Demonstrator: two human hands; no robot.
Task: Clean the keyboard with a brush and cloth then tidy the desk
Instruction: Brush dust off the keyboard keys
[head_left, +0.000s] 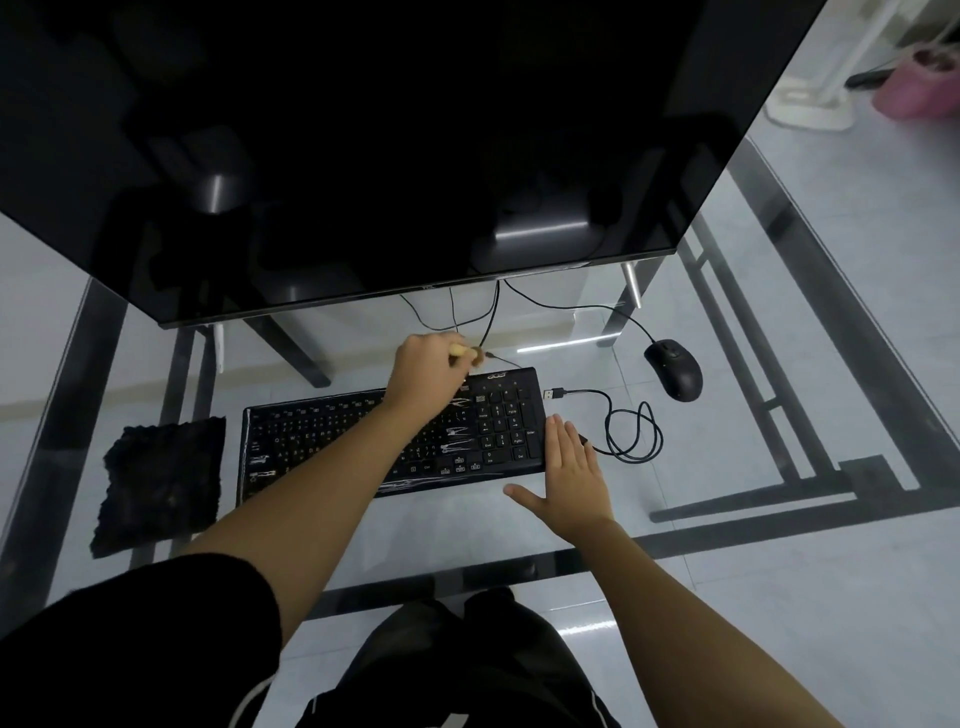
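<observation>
A black keyboard lies on the glass desk, its surface streaked with white marks. My left hand reaches over the keyboard's far edge and grips a brush with a pale wooden handle; its bristles are mostly hidden by my fingers. My right hand lies flat with straight fingers against the keyboard's right end, near the numeric pad. A dark cloth sits crumpled on the desk, just left of the keyboard.
A large dark monitor looms over the back of the desk. A black mouse rests at the right, and the keyboard's coiled USB cable lies unplugged between mouse and keyboard. Thin cables hang below the monitor.
</observation>
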